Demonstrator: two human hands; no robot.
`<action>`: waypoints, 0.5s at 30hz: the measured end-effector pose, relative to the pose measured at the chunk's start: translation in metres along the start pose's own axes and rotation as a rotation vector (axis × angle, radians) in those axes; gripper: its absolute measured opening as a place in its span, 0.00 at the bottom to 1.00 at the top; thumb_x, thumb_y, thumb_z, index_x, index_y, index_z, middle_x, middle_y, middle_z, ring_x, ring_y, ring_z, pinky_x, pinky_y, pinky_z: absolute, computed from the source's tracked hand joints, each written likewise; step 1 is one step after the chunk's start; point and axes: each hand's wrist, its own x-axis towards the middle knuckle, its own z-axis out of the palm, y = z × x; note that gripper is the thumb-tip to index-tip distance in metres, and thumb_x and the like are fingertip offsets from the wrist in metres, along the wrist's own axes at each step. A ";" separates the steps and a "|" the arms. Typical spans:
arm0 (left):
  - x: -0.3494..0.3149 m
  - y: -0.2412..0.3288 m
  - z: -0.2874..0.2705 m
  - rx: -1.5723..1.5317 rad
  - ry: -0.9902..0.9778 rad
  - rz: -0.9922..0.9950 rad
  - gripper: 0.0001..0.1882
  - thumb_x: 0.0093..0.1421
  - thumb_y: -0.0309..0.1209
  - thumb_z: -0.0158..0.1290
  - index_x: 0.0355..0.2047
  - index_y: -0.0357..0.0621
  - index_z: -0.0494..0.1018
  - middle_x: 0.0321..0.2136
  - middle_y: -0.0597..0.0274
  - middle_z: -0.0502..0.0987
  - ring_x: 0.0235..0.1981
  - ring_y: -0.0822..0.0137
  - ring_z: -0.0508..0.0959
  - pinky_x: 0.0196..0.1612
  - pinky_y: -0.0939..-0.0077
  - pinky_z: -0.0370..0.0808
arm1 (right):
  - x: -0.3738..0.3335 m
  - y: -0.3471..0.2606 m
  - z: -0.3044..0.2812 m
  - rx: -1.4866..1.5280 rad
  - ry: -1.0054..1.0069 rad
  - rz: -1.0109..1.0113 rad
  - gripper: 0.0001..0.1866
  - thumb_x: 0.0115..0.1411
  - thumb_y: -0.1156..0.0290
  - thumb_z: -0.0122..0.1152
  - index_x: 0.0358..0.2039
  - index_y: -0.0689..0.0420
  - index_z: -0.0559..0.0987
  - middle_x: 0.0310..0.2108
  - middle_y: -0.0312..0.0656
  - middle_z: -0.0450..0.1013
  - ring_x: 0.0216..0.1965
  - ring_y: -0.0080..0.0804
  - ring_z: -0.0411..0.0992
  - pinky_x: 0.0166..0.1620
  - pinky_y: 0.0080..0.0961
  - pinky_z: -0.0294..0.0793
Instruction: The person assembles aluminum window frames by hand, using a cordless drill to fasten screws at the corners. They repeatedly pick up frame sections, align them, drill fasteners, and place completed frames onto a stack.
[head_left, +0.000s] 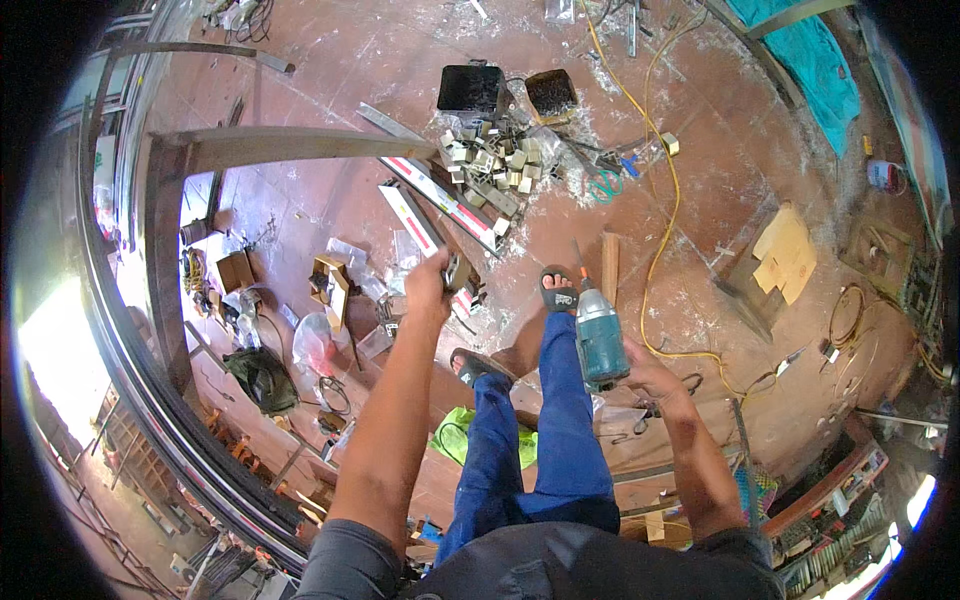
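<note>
Reddish-brown floor (740, 180); at four o'clock, teal power drill (600, 345) grasped in right hand (653, 375), pointing toward twelve; near ten o'clock, left hand (427, 285) closed around metallic piece (459, 272); heap of small pieces (492, 157) at twelve.

Item 1: power drill (600, 345), one. Teal body, silver-grey front housing, orange-red collar at the nose; slim bit (578, 255) fitted. Held up, right of centre in the frame; nose toward the top edge, leaning slightly left. Handle mostly hidden; whether running, cannot be told.

Item 2: small block-like piece (459, 272), one. Darkish, brown-grey in tone. Held just left of the frame's centre, level with the drill's nose. Partly hidden; exact form and material unclear.
</note>
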 end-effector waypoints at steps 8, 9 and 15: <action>0.101 0.137 0.102 0.120 -0.017 0.220 0.17 0.69 0.38 0.58 0.52 0.41 0.76 0.44 0.59 0.81 0.38 0.64 0.83 0.36 0.64 0.80 | 0.031 0.015 -0.033 0.624 -0.042 -0.171 0.54 0.58 0.36 0.67 0.73 0.59 0.59 0.66 0.51 0.68 0.65 0.47 0.69 0.68 0.50 0.68; 0.106 0.144 0.111 0.206 -0.021 0.228 0.17 0.69 0.38 0.57 0.53 0.43 0.76 0.45 0.60 0.81 0.38 0.64 0.82 0.36 0.64 0.80 | 0.034 0.021 -0.038 0.643 -0.036 -0.176 0.54 0.57 0.35 0.67 0.72 0.58 0.60 0.66 0.51 0.69 0.64 0.46 0.70 0.67 0.50 0.69; 0.140 0.127 0.103 0.103 -0.006 0.211 0.15 0.70 0.40 0.57 0.52 0.48 0.76 0.43 0.61 0.81 0.37 0.63 0.81 0.36 0.64 0.78 | 0.076 0.060 -0.072 0.472 0.119 -0.110 0.43 0.59 0.50 0.71 0.69 0.55 0.65 0.58 0.45 0.75 0.56 0.41 0.76 0.62 0.46 0.75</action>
